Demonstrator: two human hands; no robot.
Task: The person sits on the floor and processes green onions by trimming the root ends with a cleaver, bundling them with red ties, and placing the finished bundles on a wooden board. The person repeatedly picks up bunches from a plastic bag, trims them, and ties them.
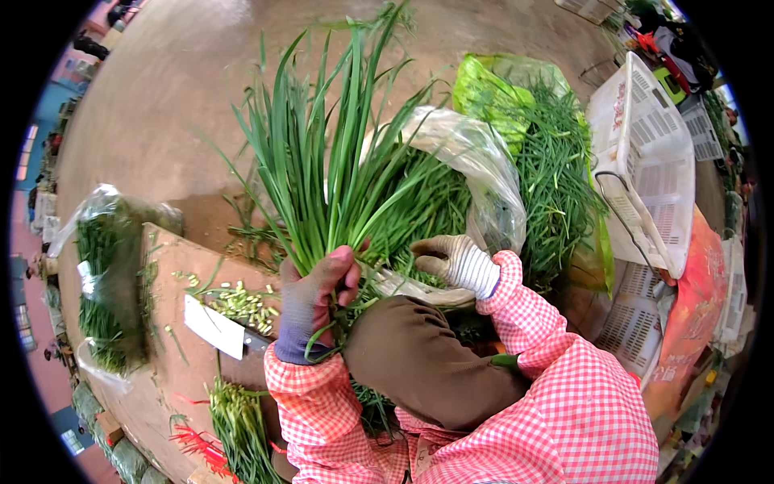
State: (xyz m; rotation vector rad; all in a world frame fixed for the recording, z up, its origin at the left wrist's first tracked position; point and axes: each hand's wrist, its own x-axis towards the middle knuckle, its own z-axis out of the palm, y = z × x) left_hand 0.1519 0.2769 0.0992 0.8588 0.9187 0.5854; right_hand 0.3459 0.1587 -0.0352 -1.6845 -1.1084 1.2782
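Note:
My left hand (316, 294), in a grey-purple glove with bare fingertips, is closed round the lower ends of a bunch of garlic chives (326, 169). The long green leaves fan upward and away from me. To its right, my right hand (458, 262), in a pale knitted glove with tan fingers, has its fingers loosely bent and apart, with nothing visible in them. It hovers at the near side of a clear plastic bag (500, 189) full of more chives (431, 194). Part of that bag's contents is hidden behind the held bunch.
Left of my knee, a board (173, 266) bears cut stem ends (242, 305) and a white rectangular blade (214, 325). Tied chives (242, 427) with red ties (201, 448) lie nearby; a bagged bundle (105, 282) lies farther left. Rightward are a yellow-green bag (492, 93) and white crates (645, 153).

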